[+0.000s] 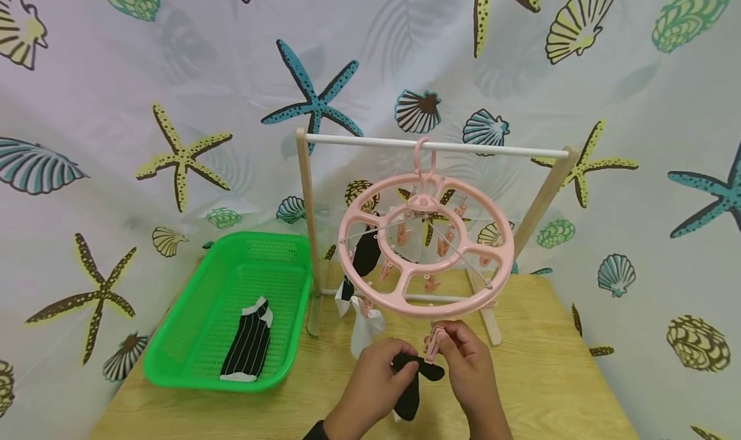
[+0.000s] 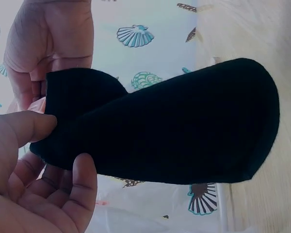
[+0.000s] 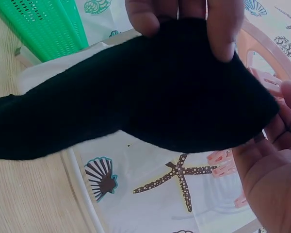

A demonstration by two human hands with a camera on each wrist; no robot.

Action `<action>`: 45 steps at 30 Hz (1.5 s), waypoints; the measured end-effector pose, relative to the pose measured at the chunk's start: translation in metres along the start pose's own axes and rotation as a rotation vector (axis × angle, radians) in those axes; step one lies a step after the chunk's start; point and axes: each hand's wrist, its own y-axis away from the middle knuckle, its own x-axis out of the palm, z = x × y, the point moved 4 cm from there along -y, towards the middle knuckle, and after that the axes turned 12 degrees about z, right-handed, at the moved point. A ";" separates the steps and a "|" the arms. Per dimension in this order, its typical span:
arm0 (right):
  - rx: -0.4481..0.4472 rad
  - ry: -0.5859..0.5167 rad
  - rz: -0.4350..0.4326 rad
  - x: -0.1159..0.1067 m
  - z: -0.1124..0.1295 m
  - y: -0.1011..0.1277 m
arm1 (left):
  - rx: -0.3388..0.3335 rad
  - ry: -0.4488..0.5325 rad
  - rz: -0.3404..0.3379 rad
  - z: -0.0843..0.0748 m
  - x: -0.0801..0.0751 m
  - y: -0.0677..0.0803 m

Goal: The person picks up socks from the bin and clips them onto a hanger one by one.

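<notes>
My left hand (image 1: 376, 374) pinches a black sock (image 1: 408, 400) by its upper part, in front of a pink round drying hanger (image 1: 399, 300). The sock's longer part hangs below the fingers; in the left wrist view the sock (image 2: 184, 131) fills the middle. With thumb and fingers, my right hand (image 1: 470, 366) pinches a pink clothespin (image 1: 432, 345) that hangs from the hanger's front rim. The clothespin's lower end is at the sock's upper edge; whether its jaws are around the cloth, I cannot tell.
The hanger hooks over a white bar (image 1: 359, 140) on a wooden stand (image 1: 307, 202). Black and white socks (image 1: 366, 253) and a white sock (image 1: 363, 327) hang on its left side. A green basket (image 1: 226, 260) with a striped black sock (image 1: 249, 343) stands at the left.
</notes>
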 end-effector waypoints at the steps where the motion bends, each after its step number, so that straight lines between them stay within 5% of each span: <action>1: 0.004 0.002 -0.004 0.000 0.000 0.000 | -0.002 -0.005 -0.008 0.000 0.000 -0.002; 20: -0.047 -0.005 0.038 0.002 0.000 0.001 | 0.005 0.190 -0.021 -0.004 -0.002 -0.005; 38: 0.041 0.017 0.106 0.003 -0.003 0.000 | 0.021 0.148 -0.118 0.001 -0.010 0.001; 41: 0.063 0.025 0.086 0.001 -0.004 0.000 | 0.072 0.087 -0.185 -0.002 -0.017 0.002; 45: 0.075 0.029 0.080 0.000 -0.004 0.000 | 0.227 -0.078 -0.310 -0.014 -0.033 0.004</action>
